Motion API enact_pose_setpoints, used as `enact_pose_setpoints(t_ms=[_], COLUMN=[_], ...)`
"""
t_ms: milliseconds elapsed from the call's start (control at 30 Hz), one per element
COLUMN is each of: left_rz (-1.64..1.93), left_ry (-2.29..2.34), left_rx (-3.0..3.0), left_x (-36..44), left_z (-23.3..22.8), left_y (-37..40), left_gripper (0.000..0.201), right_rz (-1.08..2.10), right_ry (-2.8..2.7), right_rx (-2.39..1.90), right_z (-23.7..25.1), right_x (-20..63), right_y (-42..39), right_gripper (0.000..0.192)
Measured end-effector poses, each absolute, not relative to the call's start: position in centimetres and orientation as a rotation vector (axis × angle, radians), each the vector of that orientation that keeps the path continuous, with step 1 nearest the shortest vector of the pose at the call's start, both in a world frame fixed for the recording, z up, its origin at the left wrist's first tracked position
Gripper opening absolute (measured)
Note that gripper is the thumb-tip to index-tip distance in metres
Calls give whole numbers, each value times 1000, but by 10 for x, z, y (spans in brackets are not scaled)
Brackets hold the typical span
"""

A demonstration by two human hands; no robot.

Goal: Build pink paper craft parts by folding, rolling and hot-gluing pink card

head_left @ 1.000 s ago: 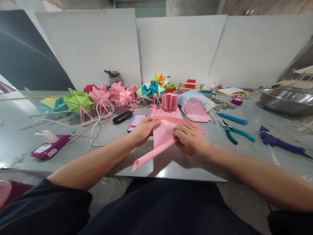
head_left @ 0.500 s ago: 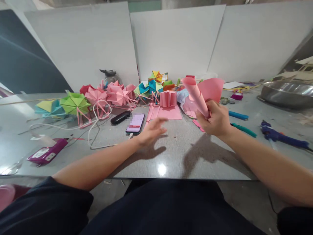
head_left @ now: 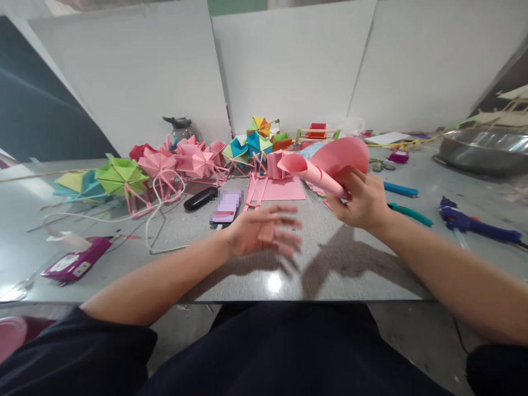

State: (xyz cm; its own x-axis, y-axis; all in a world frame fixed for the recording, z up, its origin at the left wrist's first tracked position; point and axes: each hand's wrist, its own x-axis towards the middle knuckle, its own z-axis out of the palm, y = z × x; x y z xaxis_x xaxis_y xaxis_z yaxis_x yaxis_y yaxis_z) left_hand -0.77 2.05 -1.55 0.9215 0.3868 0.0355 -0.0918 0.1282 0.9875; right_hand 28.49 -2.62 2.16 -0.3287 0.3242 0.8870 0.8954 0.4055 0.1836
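Observation:
My right hand [head_left: 359, 199] holds a pink paper sheet [head_left: 330, 162] rolled into a loose tube, lifted above the grey table [head_left: 289, 264] with its end pointing left. My left hand [head_left: 264, 234] hovers open over the table just left of it, fingers spread and blurred, holding nothing. A phone [head_left: 225, 207] lies just beyond the left hand. Flat pink sheets [head_left: 280, 188] and a pleated pink paper piece [head_left: 274, 163] lie behind the hands.
Folded paper umbrellas in pink [head_left: 181, 159], green [head_left: 119, 173] and mixed colours [head_left: 251, 142] line the back. A white cable [head_left: 160, 214], purple device [head_left: 74, 263], black case [head_left: 200, 198], green pliers [head_left: 410, 214], blue glue gun [head_left: 474, 228] and metal bowl [head_left: 482, 151] surround the hands.
The right hand lifted the pink sheet off the table and rolled it up, then tipped it left. The left hand let go and moved right, fingers spread.

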Motion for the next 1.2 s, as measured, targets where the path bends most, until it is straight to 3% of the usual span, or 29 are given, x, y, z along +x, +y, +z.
enact_pose_setpoints(t_ms=[67, 100, 200, 267, 400, 500, 633, 667, 1200], left_rz=[-75, 38, 821, 949, 619, 536, 688, 746, 1134], left_ry=[189, 225, 480, 524, 323, 317, 559, 608, 830], left_rx=[1265, 1291, 1415, 1389, 1272, 1471, 1821, 1867, 1540], left_x=[-1, 3, 11, 6, -19, -26, -16, -14, -38], left_z=[-21, -25, -29, -21, 7, 15, 8, 7, 37], left_y=[15, 14, 18, 26, 31, 23, 16, 17, 54], left_gripper=[67, 62, 57, 38, 64, 70, 23, 18, 20], right_rz=[-883, -880, -881, -876, -776, -736, -771, -778, -555], right_ry=[-1894, -1917, -1957, -1998, -2268, -2404, -2415, -2412, -2584], right_rx=[-1073, -1068, -1014, -952, -773, -698, -636, -642, -663], right_z=[20, 19, 14, 10, 3, -2, -9, -10, -20], right_x=[285, 285, 284, 283, 278, 266, 245, 240, 208], right_y=[-26, -26, -25, -24, -23, -25, -36, -39, -61], right_gripper=[8, 7, 2, 7, 23, 27, 29, 29, 16])
